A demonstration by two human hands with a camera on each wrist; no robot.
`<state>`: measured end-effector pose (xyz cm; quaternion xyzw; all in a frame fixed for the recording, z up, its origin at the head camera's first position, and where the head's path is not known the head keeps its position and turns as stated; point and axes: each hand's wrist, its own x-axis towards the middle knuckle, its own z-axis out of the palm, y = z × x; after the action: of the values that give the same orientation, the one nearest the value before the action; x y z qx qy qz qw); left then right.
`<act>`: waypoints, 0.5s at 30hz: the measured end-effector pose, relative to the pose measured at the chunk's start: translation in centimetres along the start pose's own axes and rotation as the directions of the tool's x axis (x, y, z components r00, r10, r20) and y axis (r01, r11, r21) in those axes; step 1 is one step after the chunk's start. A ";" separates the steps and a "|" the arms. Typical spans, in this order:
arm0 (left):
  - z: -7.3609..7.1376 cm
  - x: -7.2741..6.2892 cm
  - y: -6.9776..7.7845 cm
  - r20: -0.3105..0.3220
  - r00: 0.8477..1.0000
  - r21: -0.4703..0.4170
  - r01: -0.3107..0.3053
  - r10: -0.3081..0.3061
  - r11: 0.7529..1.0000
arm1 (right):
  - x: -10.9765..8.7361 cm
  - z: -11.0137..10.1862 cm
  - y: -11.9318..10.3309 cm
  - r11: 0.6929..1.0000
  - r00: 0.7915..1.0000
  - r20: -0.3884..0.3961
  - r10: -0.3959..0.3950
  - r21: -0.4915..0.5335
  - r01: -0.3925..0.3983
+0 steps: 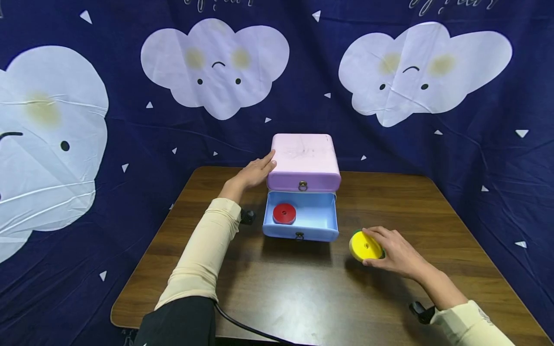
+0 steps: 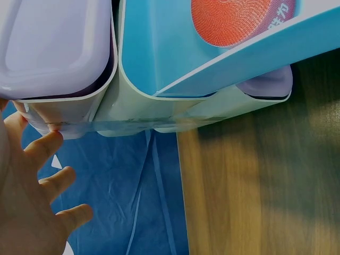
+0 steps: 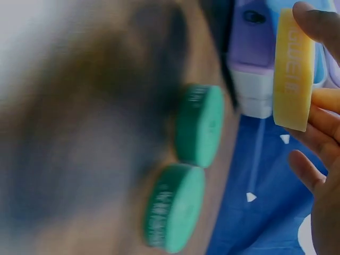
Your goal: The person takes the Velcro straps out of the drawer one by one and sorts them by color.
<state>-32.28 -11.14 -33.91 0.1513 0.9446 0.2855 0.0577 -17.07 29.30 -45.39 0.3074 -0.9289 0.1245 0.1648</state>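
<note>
A small drawer box (image 1: 305,154) has a pink top and a purple drawer front; its blue lower drawer (image 1: 318,217) is pulled out. In that drawer's left part lies a red tape roll (image 1: 284,213), flat. My left hand (image 1: 255,172) touches the box's upper left side, fingers extended; the left wrist view shows its fingers (image 2: 58,183) spread. To the right of the drawer, my right hand (image 1: 396,250) pinches a yellow tape roll (image 1: 365,246) at its edge between thumb and fingers. Two green tape rolls (image 3: 199,127) stand out on the table in the right wrist view, mostly hidden from the head view.
The brown wooden table (image 1: 277,288) holds the box near its back edge. Behind hangs a dark blue cloth (image 1: 303,96) printed with clouds. A black cable (image 1: 246,327) runs along the front edge beside the left sleeve (image 1: 201,257).
</note>
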 end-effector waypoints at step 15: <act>0.0 -0.1 0.0 0.002 1.000 0.004 0.009 -0.009 1.000 | -3.5 3.6 0.5 0.998 1.000 0.027 -0.004 -0.061 0.006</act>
<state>-32.19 -11.16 -33.90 0.1478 0.9458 0.2830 0.0598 -15.50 30.33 -50.12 0.3063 -0.9336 0.0913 0.1618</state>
